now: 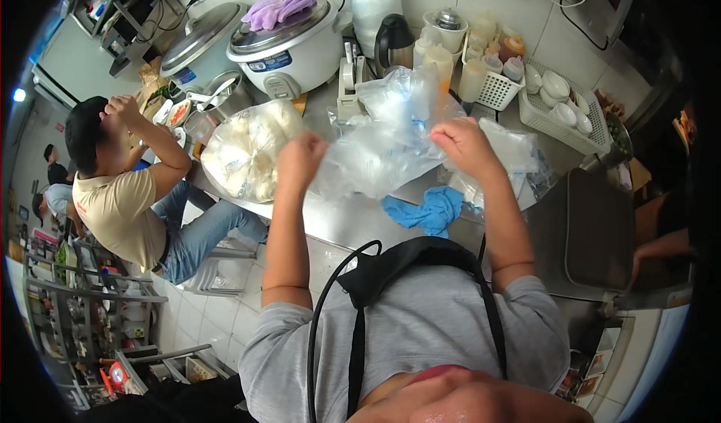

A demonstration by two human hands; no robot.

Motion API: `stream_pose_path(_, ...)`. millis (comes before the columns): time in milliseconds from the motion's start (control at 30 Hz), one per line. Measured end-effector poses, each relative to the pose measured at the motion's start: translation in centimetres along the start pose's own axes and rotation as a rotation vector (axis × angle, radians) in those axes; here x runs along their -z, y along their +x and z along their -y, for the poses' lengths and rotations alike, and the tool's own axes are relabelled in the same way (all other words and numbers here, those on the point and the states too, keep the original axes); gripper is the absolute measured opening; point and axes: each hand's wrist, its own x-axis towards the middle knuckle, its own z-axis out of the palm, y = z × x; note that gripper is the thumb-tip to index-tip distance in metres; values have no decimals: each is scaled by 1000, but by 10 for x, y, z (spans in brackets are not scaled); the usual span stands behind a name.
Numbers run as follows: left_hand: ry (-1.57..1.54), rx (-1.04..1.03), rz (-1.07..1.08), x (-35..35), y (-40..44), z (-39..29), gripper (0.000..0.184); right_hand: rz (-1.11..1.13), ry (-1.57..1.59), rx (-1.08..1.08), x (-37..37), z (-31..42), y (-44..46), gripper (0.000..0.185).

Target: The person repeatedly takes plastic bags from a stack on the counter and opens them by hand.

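Observation:
A clear plastic bag (375, 156), partly blurred, spreads between my two hands above the metal counter. My left hand (300, 160) is closed at the bag's left edge. At the bag's upper right side, my right hand (464, 147) is also closed on the thin plastic. Just left of my left hand sits a large tied clear bag of whitish pieces (251, 153). Below the plastic, a crumpled blue cloth (426, 210) lies near the counter's front edge. More clear plastic packets (511, 156) lie beside my right forearm.
Two large rice cookers (289, 51) stand at the back left, one topped with a purple cloth (278, 10). Squeeze bottles (473, 78) and a basket of white bowls (563, 104) line the back right. A seated person (124, 190) is at the counter's left end.

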Motion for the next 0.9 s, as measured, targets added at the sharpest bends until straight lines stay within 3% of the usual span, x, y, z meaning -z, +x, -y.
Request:
stream_pose_path(67,195,-64,-159,20,1,-15,27,144,46,37,4,4,2,9)
stream_pose_path(100,17,-269,-145,19,0,-32,37,231,126,74,1,8,5,8)
stream_pose_path(200,-206,-642,252,15,-16,-96,44,484,359,204,-7,30,13,9)
stream_pose_path(233,-164,-550,431,10,-16,-101,39,562,432,256,-5,36,16,9)
stream_pose_path(333,-96,-405,832,0,-2,-85,29,443,605,231,16,39,15,12)
stream_pose_path(367,-80,-380,950,-6,6,-73,27,383,755,114,21,29,12,12)
stream_pose_path(467,-596,-177,1119,-18,23,-51,21,137,1088,-243,22,-5,12,11)
stream_pose_path(533,-1058,-150,968,-22,32,-50,17,-93,1156,-463,11,-14,32,10)
stream_pose_path(600,-1550,-191,744,-40,53,-51,19,-210,1139,-549,2,-4,61,10)
stream_pose_path(667,-1780,-81,642,-53,69,-53,25,-261,1137,-639,-4,-10,79,10)
stream_pose_path(733,-1502,-200,468,-66,83,-47,32,-248,1151,-725,-23,-37,89,10)
stream_pose_path(767,-1109,-345,342,-77,88,-34,35,-219,1001,-689,-33,-57,89,8)
stream_pose_path(867,-1440,157,483,-127,85,23,41,-115,909,-959,-52,-85,68,6)
stream_pose_path(900,-1118,-10,476,-134,78,32,41,-104,945,-964,-63,-96,61,8)
